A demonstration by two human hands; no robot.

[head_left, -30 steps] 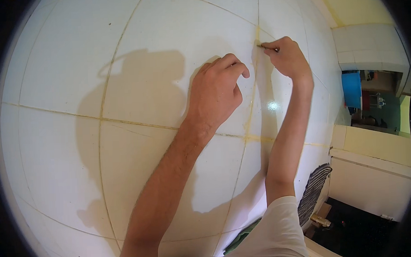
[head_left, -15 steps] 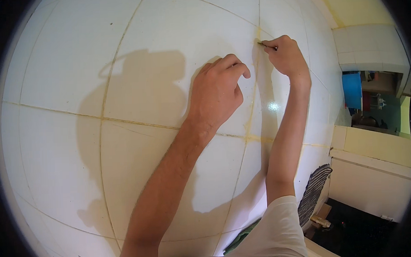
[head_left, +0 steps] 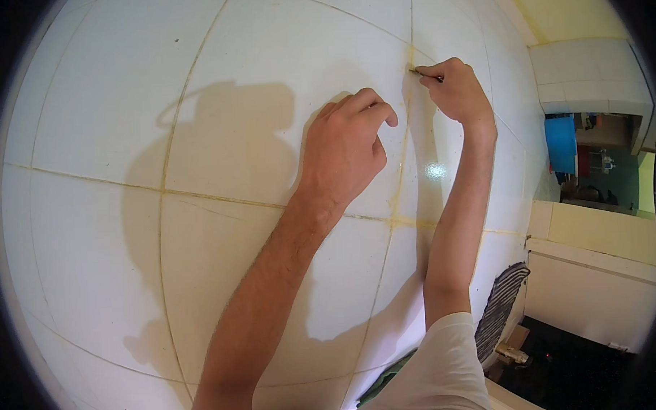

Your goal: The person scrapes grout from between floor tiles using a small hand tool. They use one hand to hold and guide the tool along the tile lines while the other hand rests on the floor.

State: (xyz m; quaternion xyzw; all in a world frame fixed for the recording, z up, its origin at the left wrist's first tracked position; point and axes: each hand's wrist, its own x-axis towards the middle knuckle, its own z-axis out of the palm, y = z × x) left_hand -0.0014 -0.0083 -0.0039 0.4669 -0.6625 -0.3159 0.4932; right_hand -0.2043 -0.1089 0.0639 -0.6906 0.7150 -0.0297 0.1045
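Observation:
White tiles (head_left: 242,34) with yellowish grout lines spread out under both arms. My right hand (head_left: 458,92) is closed in a pinch on a thin, dark, pointed tool (head_left: 432,76), whose exact kind is too small to make out. Its tip meets or hovers just over the yellow-stained grout line (head_left: 403,155) right of the middle. To the left of that line my left hand (head_left: 344,143) leans on the tile, its fingers loosely bent and the thumb apart from the index finger. Nothing shows in it, though its palm is hidden.
A dark striped mat (head_left: 502,307) lies at the lower right, near a black recessed area (head_left: 565,374) with a brass-coloured fitting (head_left: 512,354). Further right, a blue container (head_left: 561,145) stands by an opening with clutter. Some green cloth (head_left: 385,380) shows beside my shirt.
The tool's tip has shifted very slightly down along the grout line. Both hands stay almost exactly where they were.

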